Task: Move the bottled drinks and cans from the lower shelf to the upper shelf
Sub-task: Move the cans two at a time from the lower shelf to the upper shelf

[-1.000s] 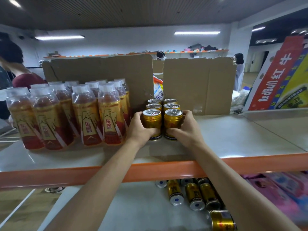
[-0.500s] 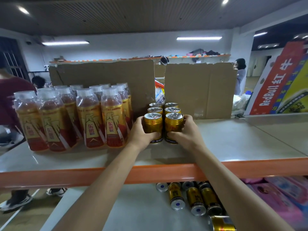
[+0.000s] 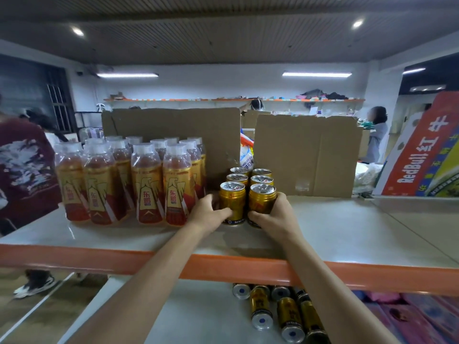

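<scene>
From my feed, both hands are up on the grey upper shelf with the orange front rail (image 3: 347,232). My left hand (image 3: 208,214) has its fingers curled round the front-left gold metal can (image 3: 232,197), and my right hand (image 3: 275,214) wraps the front-right gold metal can (image 3: 262,198) the same way. Both cans stand upright on the shelf, just beside each other, at the front of a block 2 wide and 3 deep. The 4 other gold cans (image 3: 262,180) stand directly behind them. To the left is a cluster of clear plastic bottles of amber drink with gold-and-red labels (image 3: 146,184), also upright. Brown cardboard sheets (image 3: 305,155) stand behind everything. On the grey lower shelf (image 3: 198,314), several gold cans lying on their sides (image 3: 288,316) sit under my right forearm.
</scene>
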The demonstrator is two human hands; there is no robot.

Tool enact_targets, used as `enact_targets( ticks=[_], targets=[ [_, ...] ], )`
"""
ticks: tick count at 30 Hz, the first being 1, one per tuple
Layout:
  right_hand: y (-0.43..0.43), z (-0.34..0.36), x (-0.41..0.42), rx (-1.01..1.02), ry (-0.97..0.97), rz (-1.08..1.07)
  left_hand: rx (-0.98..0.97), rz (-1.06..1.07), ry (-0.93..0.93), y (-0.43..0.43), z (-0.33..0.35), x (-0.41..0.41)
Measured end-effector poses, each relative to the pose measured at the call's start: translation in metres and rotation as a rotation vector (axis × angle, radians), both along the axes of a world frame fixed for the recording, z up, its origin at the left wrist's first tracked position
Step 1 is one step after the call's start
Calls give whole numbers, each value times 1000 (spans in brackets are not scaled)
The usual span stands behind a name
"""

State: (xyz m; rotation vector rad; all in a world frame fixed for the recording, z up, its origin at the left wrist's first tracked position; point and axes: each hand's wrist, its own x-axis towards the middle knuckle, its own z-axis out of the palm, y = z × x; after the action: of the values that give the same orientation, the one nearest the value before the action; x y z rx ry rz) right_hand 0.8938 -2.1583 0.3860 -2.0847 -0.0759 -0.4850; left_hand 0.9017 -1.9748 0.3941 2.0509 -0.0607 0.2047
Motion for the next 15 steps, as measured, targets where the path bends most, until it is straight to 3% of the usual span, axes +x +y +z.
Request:
enact_targets(
  ticks=[3, 8, 12, 15],
  targets=[
    [-2, -2, 5, -23, 13, 12, 203, -9, 38, 8, 7, -8],
    [-8, 16, -23, -52, 29, -92, 597, 9, -59, 19, 24, -40],
    [-24, 28, -54, -75, 160, -145, 769, -13, -159, 27, 32, -71],
    [-28, 30, -88, -236, 45, -176, 807, -41, -179, 35, 28, -92]
  ],
)
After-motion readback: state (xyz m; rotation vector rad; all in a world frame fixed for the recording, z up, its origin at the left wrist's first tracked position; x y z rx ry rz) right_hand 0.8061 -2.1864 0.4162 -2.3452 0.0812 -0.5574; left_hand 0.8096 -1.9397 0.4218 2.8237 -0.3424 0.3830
